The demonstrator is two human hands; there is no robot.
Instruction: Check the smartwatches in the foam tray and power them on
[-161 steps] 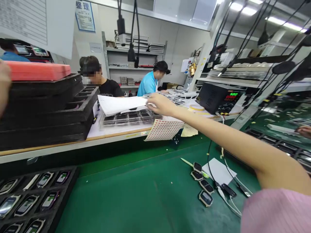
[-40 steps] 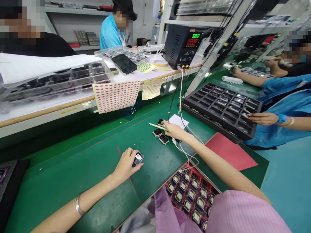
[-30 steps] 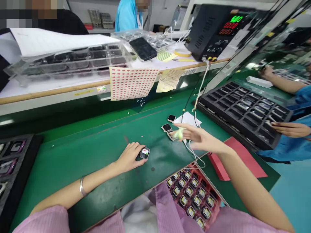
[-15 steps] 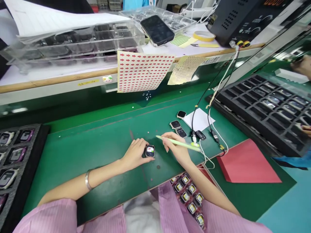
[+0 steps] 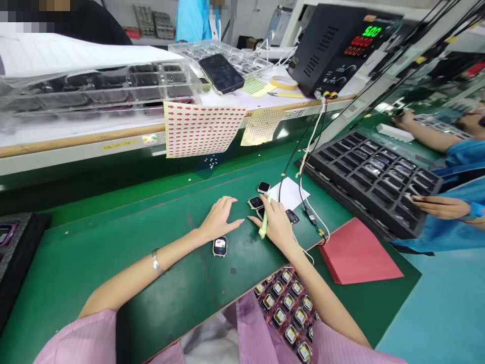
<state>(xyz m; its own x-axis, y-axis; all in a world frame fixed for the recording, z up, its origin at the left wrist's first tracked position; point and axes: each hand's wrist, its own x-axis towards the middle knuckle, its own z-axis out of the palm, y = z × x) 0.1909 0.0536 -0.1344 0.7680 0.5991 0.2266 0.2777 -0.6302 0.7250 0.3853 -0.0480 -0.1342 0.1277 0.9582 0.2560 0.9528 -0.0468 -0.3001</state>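
left hand has lifted off the smartwatch body and now hangs open, fingers spread over the green mat, the lit watch lying apart at its 6 o'clock. right hand grips a pale green stylus between fingers and thumb, three dark watch bodies at its 12 o'clock, by a white paper sheet. a co-worker's hand rests at a black foam tray, 3 o'clock.
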